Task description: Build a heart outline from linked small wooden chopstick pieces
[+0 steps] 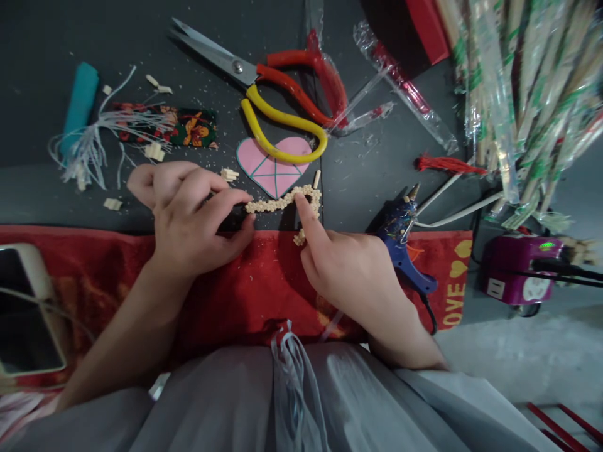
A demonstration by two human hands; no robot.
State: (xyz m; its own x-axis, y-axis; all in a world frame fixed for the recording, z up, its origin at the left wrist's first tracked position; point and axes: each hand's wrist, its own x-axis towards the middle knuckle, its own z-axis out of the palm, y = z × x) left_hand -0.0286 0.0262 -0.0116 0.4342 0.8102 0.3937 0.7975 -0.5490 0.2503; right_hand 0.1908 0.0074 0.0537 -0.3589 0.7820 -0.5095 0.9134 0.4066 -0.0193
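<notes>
Left hand (pixel 188 220): I am closing my thumb and curled fingers tightly on a dark object (pixel 234 218), which is meeting the left end of the bead strip (pixel 277 202).
Right hand (pixel 358 276): I am stretching out only the index fingertip (pixel 301 210) and pressing it onto the strip's upper right bend. My other fingers are folding under the palm, and I cannot tell whether they are enclosing anything.
Strip's place: it is lying between my two hands on the dark table (pixel 47 37), just above the edge of the red cloth (pixel 254 289). Its right part is turning downward beside my fingertip.
Strip's look: small pale, cream-coloured pieces are sitting side by side in a bumpy, slightly wavy band, bending like part of an outline.
Just above: a pink heart cutout (pixel 273 166) with crossing lines is pointing its tip at the strip, and the yellow handle of the scissors (pixel 282 94) is overlapping its top.
To my right: a blue glue gun (pixel 405 242) is resting near my right hand, with its nozzle pointing up.
To my left: a phone (pixel 23 307) is lying on the red cloth, well apart from the strip.
</notes>
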